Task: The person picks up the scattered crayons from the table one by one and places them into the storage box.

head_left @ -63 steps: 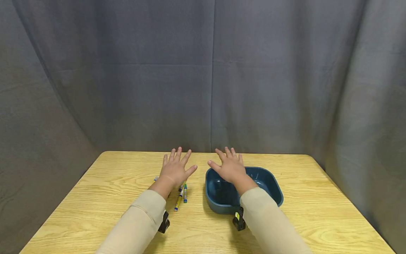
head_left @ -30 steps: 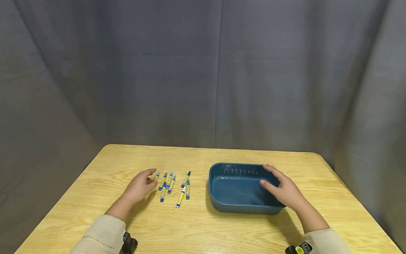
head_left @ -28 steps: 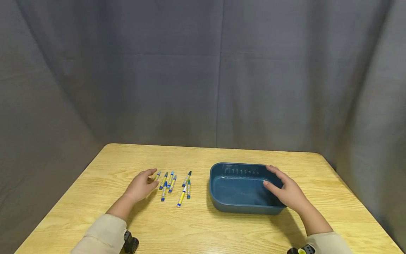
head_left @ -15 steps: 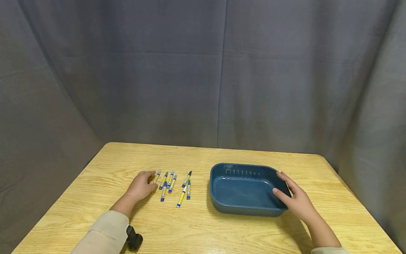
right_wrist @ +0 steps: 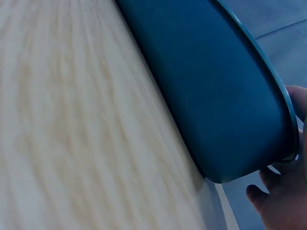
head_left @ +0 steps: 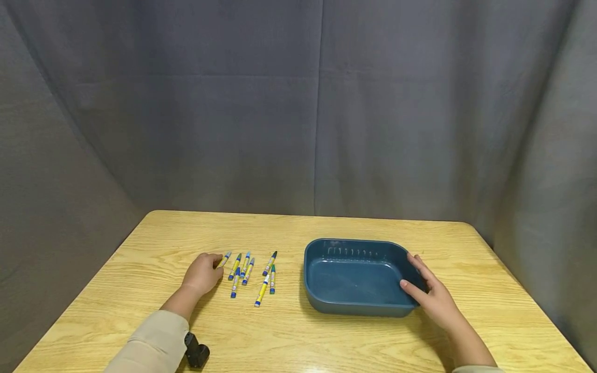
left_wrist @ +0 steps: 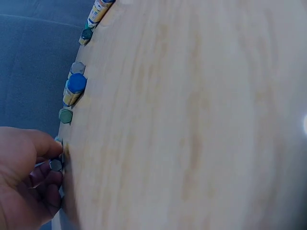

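My left hand [head_left: 203,272] pinches a grey-tipped crayon [head_left: 225,259], the leftmost of the group, between thumb and fingers. In the left wrist view the end of this crayon [left_wrist: 56,165] pokes out between the fingers, low by the table. Just right of the hand lie several more crayons with yellow and blue wrappers, among them a blue one [head_left: 235,283], a dark green one [head_left: 269,263] and a white-tipped one [head_left: 261,291]. My right hand [head_left: 436,298] grips the right end of a dark blue plastic bin [head_left: 359,309], thumb over the rim, fingers round the outside.
The bin stands upright on the wooden table [head_left: 298,342], right of the crayons, with bare wood between them. Grey curtains [head_left: 261,129] hang behind the table and at both sides. A black wrist camera [head_left: 197,352] sits below the left sleeve.
Both hands, earlier spread above the table, have come down and apart. The left has closed on the grey-tipped crayon, which has turned slightly; the right has moved outward onto the bin's right end.
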A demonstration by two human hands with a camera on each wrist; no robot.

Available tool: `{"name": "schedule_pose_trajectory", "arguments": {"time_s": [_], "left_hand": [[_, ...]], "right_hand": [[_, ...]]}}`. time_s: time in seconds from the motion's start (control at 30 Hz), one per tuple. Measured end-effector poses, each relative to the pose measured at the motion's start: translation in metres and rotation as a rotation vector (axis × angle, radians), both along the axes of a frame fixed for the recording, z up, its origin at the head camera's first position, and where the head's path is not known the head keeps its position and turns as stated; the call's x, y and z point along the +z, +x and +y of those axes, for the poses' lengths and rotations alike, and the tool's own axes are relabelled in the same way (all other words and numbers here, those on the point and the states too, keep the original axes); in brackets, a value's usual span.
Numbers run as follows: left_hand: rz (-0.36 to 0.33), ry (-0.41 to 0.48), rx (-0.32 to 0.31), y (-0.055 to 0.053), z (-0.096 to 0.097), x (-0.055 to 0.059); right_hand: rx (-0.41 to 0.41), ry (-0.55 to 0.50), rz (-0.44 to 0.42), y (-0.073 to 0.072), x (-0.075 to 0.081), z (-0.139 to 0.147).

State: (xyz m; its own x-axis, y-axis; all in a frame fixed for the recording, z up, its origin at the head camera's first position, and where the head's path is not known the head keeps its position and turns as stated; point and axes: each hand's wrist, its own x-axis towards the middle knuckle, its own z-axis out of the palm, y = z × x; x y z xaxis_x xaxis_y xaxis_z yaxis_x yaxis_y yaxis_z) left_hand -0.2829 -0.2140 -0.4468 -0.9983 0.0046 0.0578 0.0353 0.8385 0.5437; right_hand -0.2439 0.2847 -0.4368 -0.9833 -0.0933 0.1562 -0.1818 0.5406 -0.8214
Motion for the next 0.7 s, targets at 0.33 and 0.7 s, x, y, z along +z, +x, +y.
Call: {"name": "schedule_pose_trajectory", "arguments": {"time_s": [0.33,0.7], "left_hand": [[0.032,0.164,-0.017,-0.002,0.005,0.021],[0.029,0.332,-0.182,0.003,0.067,0.057]], "right_hand": [[0.007,0.003,-0.009,-0.002,-0.005,0.002],[0.011,0.004,-0.015,-0.001,-0.004,0.000]]}}
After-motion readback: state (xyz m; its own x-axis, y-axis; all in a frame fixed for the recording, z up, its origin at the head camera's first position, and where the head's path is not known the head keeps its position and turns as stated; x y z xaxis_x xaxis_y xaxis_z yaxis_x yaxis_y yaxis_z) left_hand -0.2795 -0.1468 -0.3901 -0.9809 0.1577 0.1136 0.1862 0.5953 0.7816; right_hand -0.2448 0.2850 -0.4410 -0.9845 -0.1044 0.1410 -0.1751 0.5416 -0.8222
